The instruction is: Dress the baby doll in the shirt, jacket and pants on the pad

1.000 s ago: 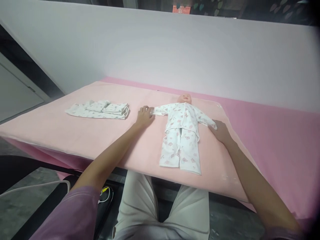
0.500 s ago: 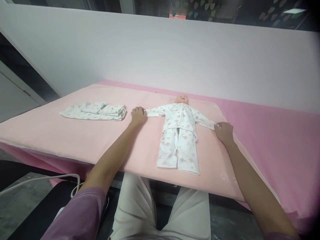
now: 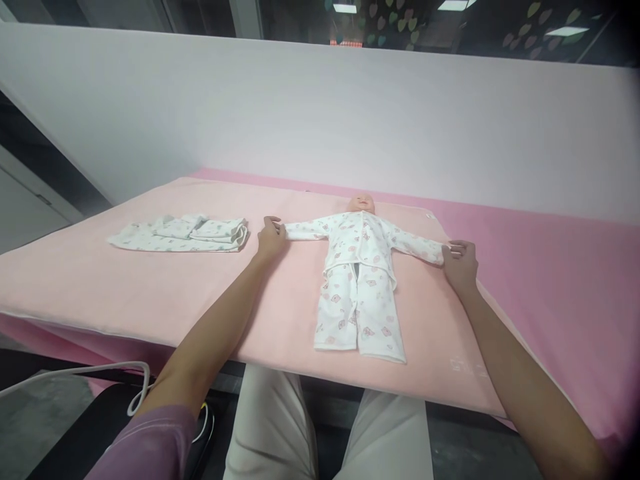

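Note:
A baby doll (image 3: 361, 203) lies on its back, head toward the wall, wearing a white printed baby shirt (image 3: 356, 237) and matching pants (image 3: 340, 313). Both sleeves stretch out sideways. At the cuff on the left of the view, my left hand (image 3: 273, 237) is closed, pinching the sleeve end. My right hand (image 3: 460, 265) has its fingers curled around the opposite cuff, partly hiding it. The shirt hem overlaps the top of the pants, and a small dark gap shows between the pant legs.
A folded printed white garment (image 3: 180, 235) lies left of my left hand on the peach padded mat (image 3: 200, 283). Pink cloth (image 3: 550, 280) extends to the right. A white wall panel (image 3: 320, 120) rises behind. A white cable (image 3: 100, 367) hangs at the lower left.
My right hand has shifted slightly right, and the sleeve there is drawn straighter and longer. My left hand stays at its cuff. The camera view has tilted up a little.

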`<state>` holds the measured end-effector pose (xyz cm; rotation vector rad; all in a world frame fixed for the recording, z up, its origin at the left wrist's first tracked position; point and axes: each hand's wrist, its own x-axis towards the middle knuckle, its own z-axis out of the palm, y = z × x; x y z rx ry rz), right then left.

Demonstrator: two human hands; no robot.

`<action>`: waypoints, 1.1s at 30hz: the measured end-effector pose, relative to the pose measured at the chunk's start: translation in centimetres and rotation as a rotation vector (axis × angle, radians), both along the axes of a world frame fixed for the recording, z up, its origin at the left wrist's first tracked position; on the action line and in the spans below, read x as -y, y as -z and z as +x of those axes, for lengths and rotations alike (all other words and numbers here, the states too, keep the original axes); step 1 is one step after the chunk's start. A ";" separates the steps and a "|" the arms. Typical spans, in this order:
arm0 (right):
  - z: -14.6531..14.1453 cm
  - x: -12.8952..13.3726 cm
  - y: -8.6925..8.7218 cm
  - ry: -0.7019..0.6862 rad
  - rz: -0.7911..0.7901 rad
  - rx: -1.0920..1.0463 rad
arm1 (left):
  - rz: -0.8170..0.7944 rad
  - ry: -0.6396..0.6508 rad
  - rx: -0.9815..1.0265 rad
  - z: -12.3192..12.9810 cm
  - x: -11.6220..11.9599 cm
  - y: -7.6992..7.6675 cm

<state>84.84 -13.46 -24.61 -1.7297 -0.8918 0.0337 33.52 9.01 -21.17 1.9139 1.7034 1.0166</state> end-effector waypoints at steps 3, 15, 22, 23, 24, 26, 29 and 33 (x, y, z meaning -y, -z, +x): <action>0.2 -0.1 0.0 0.028 -0.022 -0.030 | -0.029 -0.021 0.009 -0.2 -0.1 -0.2; 1.3 -0.3 0.8 -0.006 -0.263 0.035 | -0.067 0.044 -0.011 -0.9 -0.5 0.0; 1.4 -0.6 0.8 -0.023 -0.425 0.188 | -0.045 0.027 -0.069 -0.8 -0.9 0.4; 1.3 -0.5 0.7 -0.025 -0.437 0.201 | -0.034 0.025 -0.061 -0.8 -1.0 0.5; 1.3 -0.5 0.6 -0.024 -0.447 0.210 | -0.020 0.023 -0.041 -0.8 -1.1 0.6; 1.3 -0.4 0.5 -0.018 -0.462 0.220 | 0.007 0.017 0.024 -0.9 -1.2 0.8; 1.2 -0.3 0.5 -0.014 -0.460 0.217 | 0.000 0.006 0.114 -1.2 -1.6 1.0; 1.3 -0.4 0.7 -0.019 -0.444 0.199 | -0.038 0.000 0.132 -1.8 -2.0 1.0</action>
